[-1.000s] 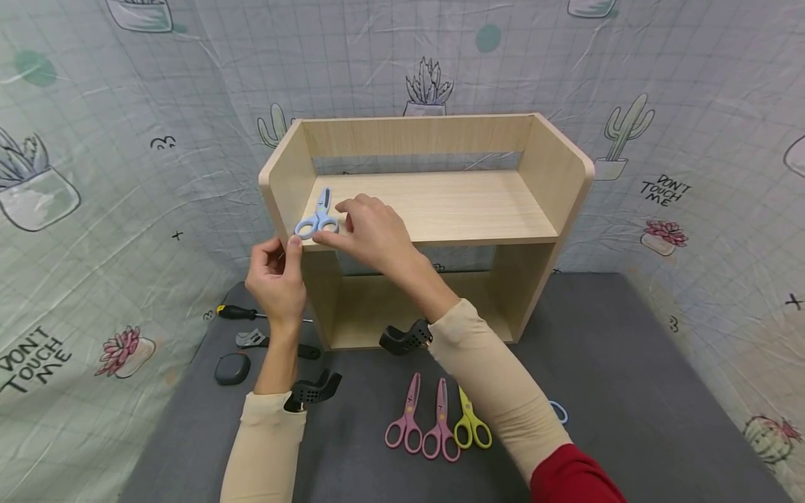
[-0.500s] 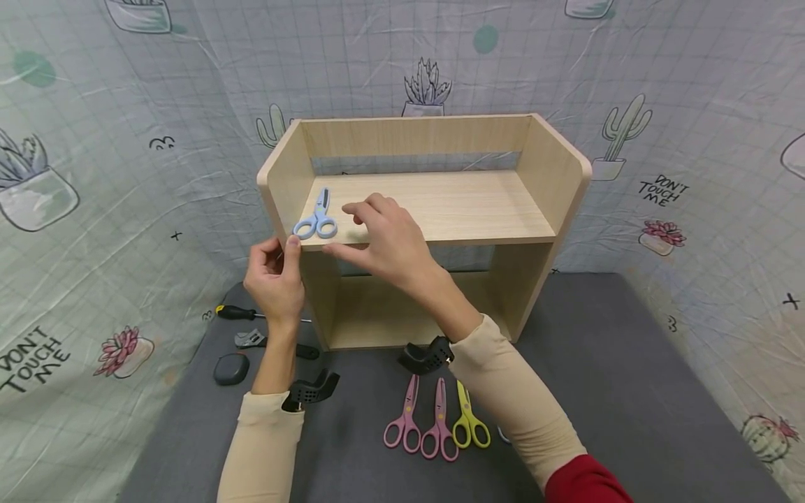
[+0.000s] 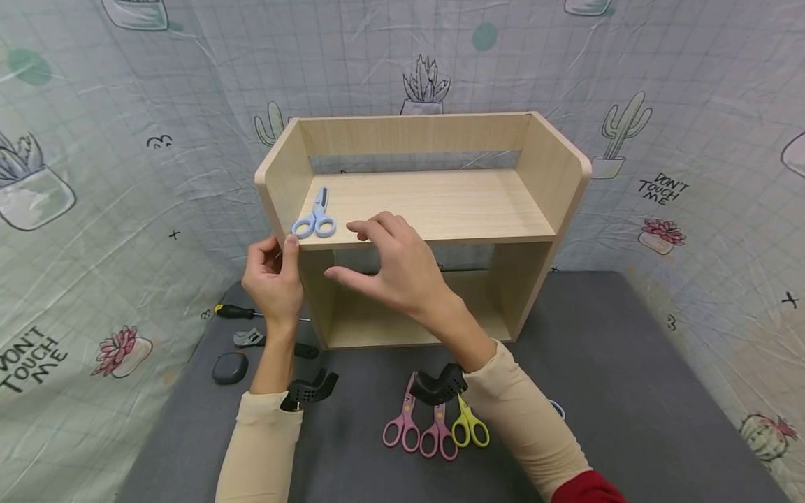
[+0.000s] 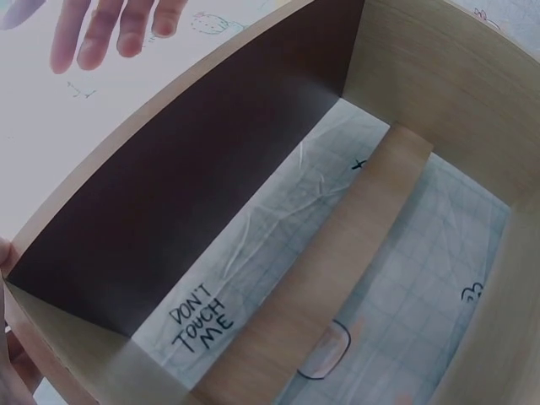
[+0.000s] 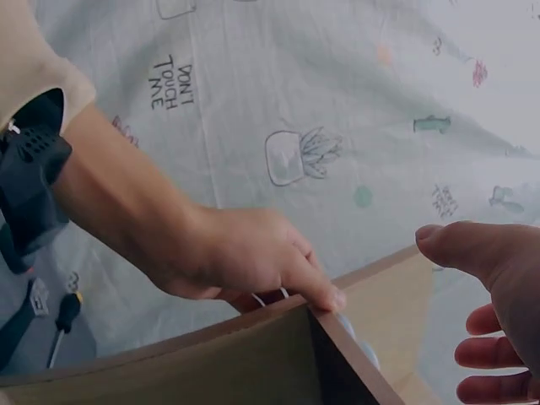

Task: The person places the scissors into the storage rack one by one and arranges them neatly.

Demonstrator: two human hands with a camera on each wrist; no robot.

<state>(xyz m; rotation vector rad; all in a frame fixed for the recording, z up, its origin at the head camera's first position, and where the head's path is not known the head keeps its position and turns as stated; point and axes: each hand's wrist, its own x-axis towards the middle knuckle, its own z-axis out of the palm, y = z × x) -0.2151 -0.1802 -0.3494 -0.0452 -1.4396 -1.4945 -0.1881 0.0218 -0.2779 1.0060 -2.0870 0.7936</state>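
Observation:
Blue scissors (image 3: 317, 215) lie on the upper board of a light wooden shelf (image 3: 453, 202), near its left front corner, blades toward the back. My left hand (image 3: 273, 283) grips the shelf's left side panel at the front edge; the right wrist view also shows this hand (image 5: 240, 253), thumb by the corner. My right hand (image 3: 405, 272) hovers before the upper board, to the right of the scissors, thumb and fingers spread apart and holding nothing. Fingers of the right hand (image 4: 131, 34) appear above the board in the left wrist view.
On the grey table lie two pink scissors (image 3: 402, 427), yellow scissors (image 3: 466, 424) and a blue-handled item (image 3: 558, 409) mostly hidden by my right sleeve. At left are a screwdriver (image 3: 234, 311), an adjustable wrench (image 3: 250, 339) and a dark rounded object (image 3: 230, 368).
My right hand has drawn away from the blue scissors, right and toward me, its fingers spreading wider. Scissors and left hand stay put.

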